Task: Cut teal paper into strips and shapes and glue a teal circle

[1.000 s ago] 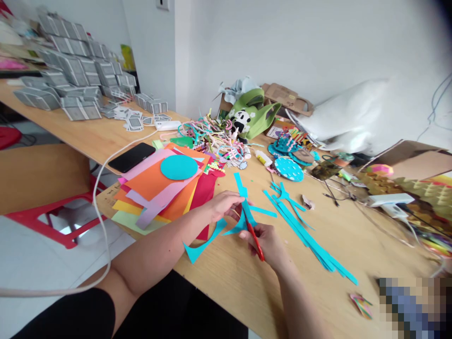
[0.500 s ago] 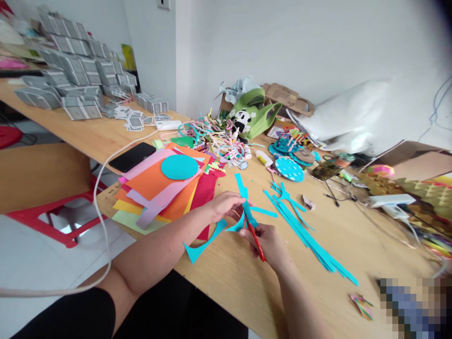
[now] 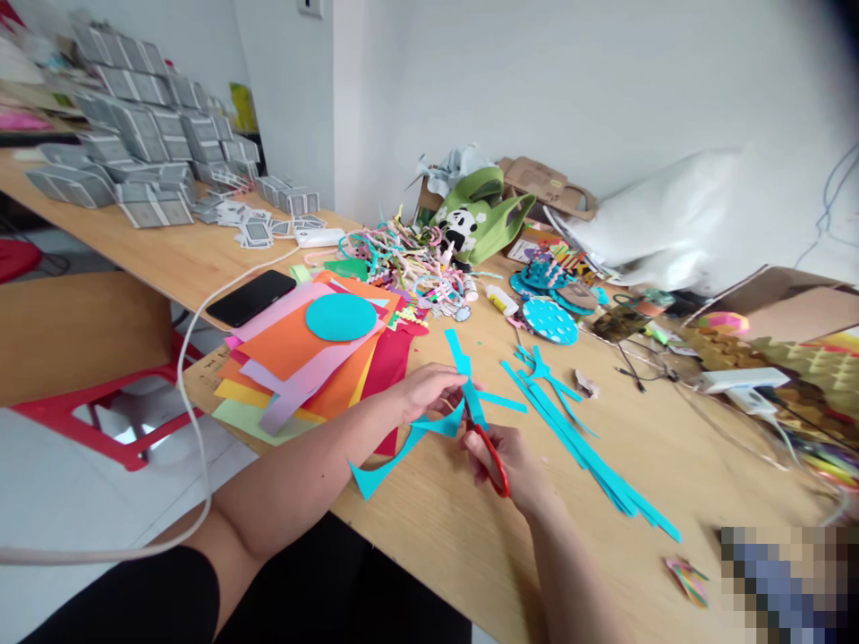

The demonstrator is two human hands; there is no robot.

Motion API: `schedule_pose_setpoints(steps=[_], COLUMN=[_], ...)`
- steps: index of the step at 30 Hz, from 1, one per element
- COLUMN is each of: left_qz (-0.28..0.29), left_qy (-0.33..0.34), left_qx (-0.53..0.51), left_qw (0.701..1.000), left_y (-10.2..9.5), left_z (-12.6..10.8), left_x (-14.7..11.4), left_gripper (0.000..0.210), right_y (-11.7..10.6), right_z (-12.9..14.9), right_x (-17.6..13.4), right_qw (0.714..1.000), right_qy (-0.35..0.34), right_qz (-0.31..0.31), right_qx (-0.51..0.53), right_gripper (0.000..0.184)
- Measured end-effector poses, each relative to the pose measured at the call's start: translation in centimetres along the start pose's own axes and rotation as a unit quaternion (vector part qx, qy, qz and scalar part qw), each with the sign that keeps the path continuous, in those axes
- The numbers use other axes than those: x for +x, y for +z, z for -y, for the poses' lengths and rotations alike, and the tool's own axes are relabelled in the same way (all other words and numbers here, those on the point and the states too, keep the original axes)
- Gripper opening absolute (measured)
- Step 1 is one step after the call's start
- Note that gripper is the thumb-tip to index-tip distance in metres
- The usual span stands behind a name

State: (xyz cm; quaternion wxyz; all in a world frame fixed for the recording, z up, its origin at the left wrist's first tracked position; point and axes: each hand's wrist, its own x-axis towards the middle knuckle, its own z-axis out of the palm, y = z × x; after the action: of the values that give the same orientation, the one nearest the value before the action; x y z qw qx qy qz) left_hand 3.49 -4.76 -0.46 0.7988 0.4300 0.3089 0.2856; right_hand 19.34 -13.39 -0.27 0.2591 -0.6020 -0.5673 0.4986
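Observation:
My left hand (image 3: 439, 391) pinches a blue paper piece (image 3: 471, 400) above the wooden table. Red-handled scissors (image 3: 497, 465) are in my right hand (image 3: 506, 461), their blades at the lower part of that paper. A curved blue offcut (image 3: 389, 470) lies below my left wrist. Just right of my hands, a bundle of long blue paper strips (image 3: 583, 452) rests on the wood. A blue paper circle (image 3: 341, 317) sits on a stack of coloured paper sheets (image 3: 282, 344) to the left.
A black phone (image 3: 251, 298) lies beside the stack, with a white cable (image 3: 194, 394) crossing near my left arm. Behind are tangled pipe cleaners (image 3: 403, 259), a glue bottle (image 3: 501, 300), a dotted blue disc (image 3: 550, 320) and a green panda bag (image 3: 487, 219). A power strip (image 3: 742, 380) stands right.
The scissors' handles have spread wider in my right hand. The lower flap of the held blue paper has shifted and now meets the curved offcut in view. My left hand has barely moved.

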Motion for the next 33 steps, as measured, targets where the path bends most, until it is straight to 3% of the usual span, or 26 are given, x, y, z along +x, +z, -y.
schedule_pose_setpoints(steps=[26, 33], left_qz=[0.045, 0.031], left_qy=[-0.010, -0.011], left_qx=[0.002, 0.008], left_qw=[0.999, 0.999], left_y=[-0.34, -0.34], left_z=[-0.27, -0.41], left_x=[-0.21, -0.26], left_gripper=[0.036, 0.033], right_y=[-0.26, -0.24], right_z=[-0.14, -0.22], right_x=[-0.17, -0.26], right_qw=[0.996, 0.997], right_qy=[-0.018, -0.021], right_qz=[0.055, 0.048], right_qx=[0.072, 0.061], right_gripper=[0.060, 0.058])
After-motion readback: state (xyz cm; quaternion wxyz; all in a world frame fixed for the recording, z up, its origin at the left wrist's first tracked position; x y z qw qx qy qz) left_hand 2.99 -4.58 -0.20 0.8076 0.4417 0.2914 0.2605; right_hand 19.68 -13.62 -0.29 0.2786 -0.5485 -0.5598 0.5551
